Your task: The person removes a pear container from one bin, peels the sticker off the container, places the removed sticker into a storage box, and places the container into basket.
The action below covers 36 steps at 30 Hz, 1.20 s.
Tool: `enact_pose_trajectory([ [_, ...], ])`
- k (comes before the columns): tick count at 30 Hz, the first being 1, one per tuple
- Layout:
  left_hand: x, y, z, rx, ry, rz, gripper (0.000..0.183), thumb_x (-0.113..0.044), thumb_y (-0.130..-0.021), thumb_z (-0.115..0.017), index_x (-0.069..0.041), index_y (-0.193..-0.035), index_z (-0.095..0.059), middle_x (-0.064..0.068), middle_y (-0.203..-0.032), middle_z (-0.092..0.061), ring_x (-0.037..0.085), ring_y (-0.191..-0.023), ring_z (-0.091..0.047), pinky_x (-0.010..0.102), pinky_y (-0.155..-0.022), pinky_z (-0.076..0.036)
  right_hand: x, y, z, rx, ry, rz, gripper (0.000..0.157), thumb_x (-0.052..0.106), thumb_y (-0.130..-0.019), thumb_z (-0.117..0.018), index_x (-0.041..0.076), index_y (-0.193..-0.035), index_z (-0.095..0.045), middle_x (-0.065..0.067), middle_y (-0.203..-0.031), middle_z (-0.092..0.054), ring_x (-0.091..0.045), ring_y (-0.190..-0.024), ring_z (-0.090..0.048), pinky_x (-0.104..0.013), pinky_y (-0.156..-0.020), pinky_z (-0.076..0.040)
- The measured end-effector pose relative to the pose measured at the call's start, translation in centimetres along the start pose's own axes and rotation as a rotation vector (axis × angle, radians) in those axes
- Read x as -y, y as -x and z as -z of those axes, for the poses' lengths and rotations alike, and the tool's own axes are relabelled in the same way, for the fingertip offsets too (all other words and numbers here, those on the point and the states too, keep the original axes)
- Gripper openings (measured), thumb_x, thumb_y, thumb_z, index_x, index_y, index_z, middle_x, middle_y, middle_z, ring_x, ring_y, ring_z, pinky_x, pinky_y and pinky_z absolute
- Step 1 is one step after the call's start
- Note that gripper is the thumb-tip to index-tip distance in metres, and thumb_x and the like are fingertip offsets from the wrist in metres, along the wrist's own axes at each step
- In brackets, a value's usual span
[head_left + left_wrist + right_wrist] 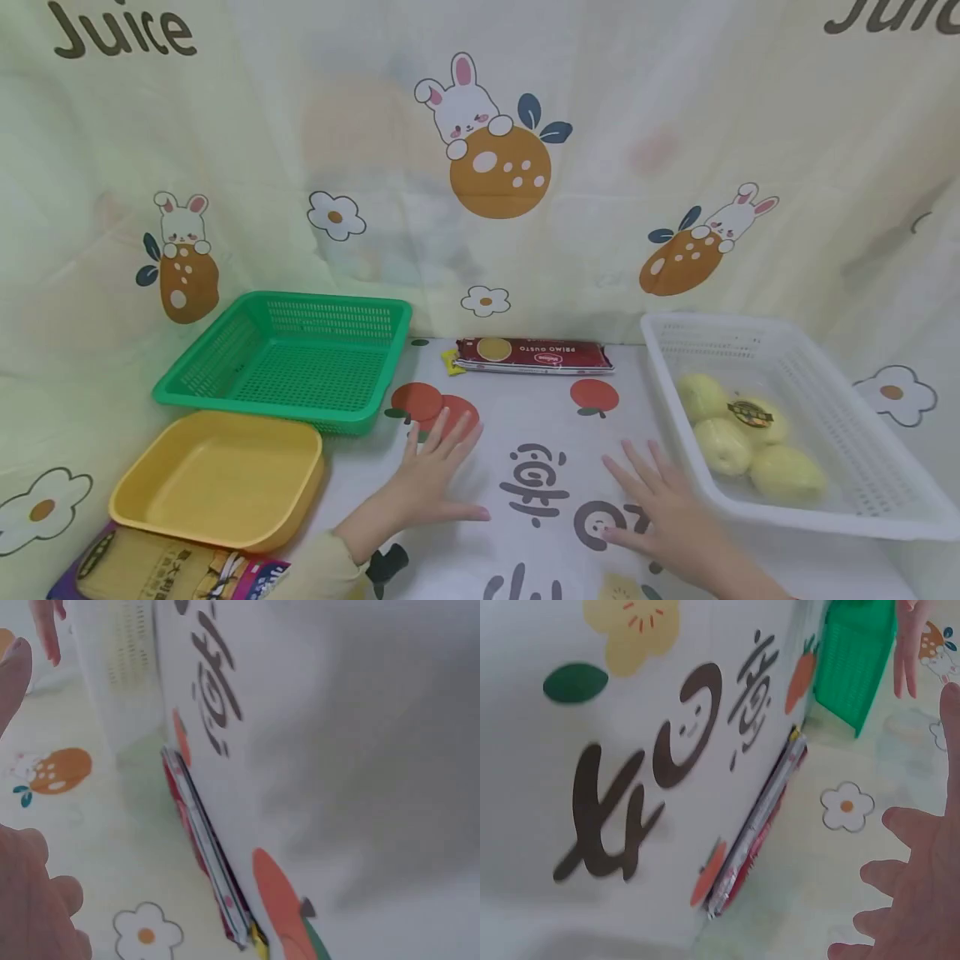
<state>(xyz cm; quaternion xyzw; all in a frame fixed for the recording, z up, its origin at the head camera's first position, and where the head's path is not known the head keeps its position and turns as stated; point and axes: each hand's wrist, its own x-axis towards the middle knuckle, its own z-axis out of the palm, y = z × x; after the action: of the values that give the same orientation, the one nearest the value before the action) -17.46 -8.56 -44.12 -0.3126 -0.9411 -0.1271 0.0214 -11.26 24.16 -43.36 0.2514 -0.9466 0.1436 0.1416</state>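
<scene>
My left hand [427, 483] hovers over the printed white tabletop with its fingers spread and nothing in its grasp. To the right, my right hand [660, 517] is likewise spread and holds nothing, close beside a white plastic basket [862, 521]. Inside that basket lie several pale yellow fruits [723, 446], one with a dark label, seemingly under clear wrap. Beyond both hands, against the back cloth, a dark red packet [536, 356] marked PRIMO GUSTO lies flat. A small yellow piece [452, 362] pokes out at its left end.
At the back left stands a green perforated basket [322, 375]. A yellow plastic tub [225, 475] sits in front of it. Under the tub's near edge lies a purple-edged packet of pale noodle-like food [150, 562]. A rabbit-printed curtain [375, 125] hangs behind.
</scene>
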Motion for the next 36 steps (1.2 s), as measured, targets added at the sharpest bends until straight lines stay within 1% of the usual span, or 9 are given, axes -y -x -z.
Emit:
enact_pose_trajectory([
  [4,-1.1,-0.8,0.2,-0.002,0.030,-0.020,0.103,-0.078,-0.067,-0.045,-0.025,-0.144,-0.003,-0.001,-0.148,0.000,0.025,-0.130,0.016,0.061,-0.094,0.004,-0.5,0.4,1.0,-0.049,0.036,0.027,0.084,0.049,-0.070,-0.069,0.024,-0.140,-0.029,-0.001,-0.147,-0.013,-0.033,-0.131,-0.002,-0.055,-0.098,-0.011],
  [11,-3.5,-2.6,-0.5,-0.010,0.174,0.005,0.103,-0.068,-0.069,-0.057,-0.025,-0.144,-0.001,-0.003,-0.148,-0.002,0.026,-0.131,0.012,0.061,-0.095,0.001,-1.7,0.9,2.4,-0.076,0.085,0.014,0.082,0.049,-0.071,-0.067,0.021,-0.139,-0.031,-0.005,-0.146,-0.016,-0.038,-0.130,-0.008,-0.055,-0.099,-0.009],
  [16,-6.2,-4.2,-1.6,-0.028,0.348,-0.018,0.101,-0.064,-0.071,-0.059,-0.026,-0.144,-0.001,-0.007,-0.148,-0.004,0.020,-0.131,0.014,0.057,-0.097,0.001,-3.0,1.7,3.7,-0.081,0.032,-0.109,0.079,0.040,-0.073,-0.069,0.021,-0.140,-0.031,-0.011,-0.144,-0.021,-0.037,-0.130,-0.003,-0.059,-0.096,-0.009],
  [18,-7.1,-4.8,-1.8,-0.032,0.405,-0.043,0.099,-0.060,-0.072,-0.061,-0.026,-0.144,-0.002,-0.008,-0.147,-0.007,0.019,-0.131,0.012,0.057,-0.098,-0.002,-3.7,2.1,4.2,-0.096,0.002,-0.156,0.078,0.036,-0.075,-0.069,0.019,-0.140,-0.030,-0.016,-0.143,-0.023,-0.036,-0.131,-0.001,-0.055,-0.099,-0.004],
  [23,-9.2,-6.1,-1.9,-0.050,0.538,-0.078,0.090,-0.053,-0.076,-0.062,-0.025,-0.144,-0.010,-0.008,-0.145,-0.018,0.020,-0.133,-0.004,0.054,-0.098,-0.015,-5.2,2.9,5.5,-0.143,-0.049,-0.202,0.074,0.028,-0.078,-0.067,0.012,-0.140,-0.030,-0.020,-0.141,-0.022,-0.035,-0.131,0.001,-0.046,-0.102,0.001],
  [26,-10.4,-6.9,-1.9,-0.111,0.668,-0.080,0.081,-0.049,-0.079,-0.061,-0.025,-0.143,-0.019,-0.006,-0.139,-0.034,0.016,-0.128,-0.024,0.046,-0.096,-0.028,-6.0,3.2,6.5,-0.142,-0.110,-0.245,0.068,0.024,-0.080,-0.066,0.003,-0.136,-0.033,-0.025,-0.136,-0.029,-0.044,-0.127,-0.011,-0.049,-0.101,-0.003],
  [29,-11.3,-7.8,-1.7,-0.215,0.807,-0.088,0.070,-0.041,-0.081,-0.064,-0.024,-0.139,-0.031,-0.006,-0.128,-0.047,0.010,-0.115,-0.043,0.035,-0.090,-0.037,-6.8,3.1,7.6,-0.114,-0.153,-0.302,0.062,0.023,-0.082,-0.065,-0.003,-0.131,-0.038,-0.030,-0.124,-0.039,-0.049,-0.116,-0.027,-0.056,-0.096,-0.014],
  [32,-12.2,-8.8,-1.5,-0.309,0.890,-0.112,0.061,-0.032,-0.080,-0.067,-0.020,-0.134,-0.041,-0.004,-0.118,-0.055,0.008,-0.104,-0.051,0.029,-0.084,-0.041,-7.5,2.9,8.8,-0.063,-0.188,-0.370,0.061,0.026,-0.085,-0.062,-0.004,-0.131,-0.037,-0.031,-0.122,-0.040,-0.051,-0.110,-0.032,-0.062,-0.086,-0.020],
  [36,-13.1,-9.9,-1.8,-0.327,0.939,-0.132,0.056,-0.025,-0.079,-0.069,-0.016,-0.130,-0.046,-0.002,-0.113,-0.058,0.006,-0.097,-0.054,0.022,-0.080,-0.041,-8.3,2.9,9.9,-0.016,-0.186,-0.404,0.062,0.029,-0.086,-0.060,-0.009,-0.129,-0.036,-0.033,-0.123,-0.037,-0.053,-0.111,-0.030,-0.064,-0.084,-0.021],
])
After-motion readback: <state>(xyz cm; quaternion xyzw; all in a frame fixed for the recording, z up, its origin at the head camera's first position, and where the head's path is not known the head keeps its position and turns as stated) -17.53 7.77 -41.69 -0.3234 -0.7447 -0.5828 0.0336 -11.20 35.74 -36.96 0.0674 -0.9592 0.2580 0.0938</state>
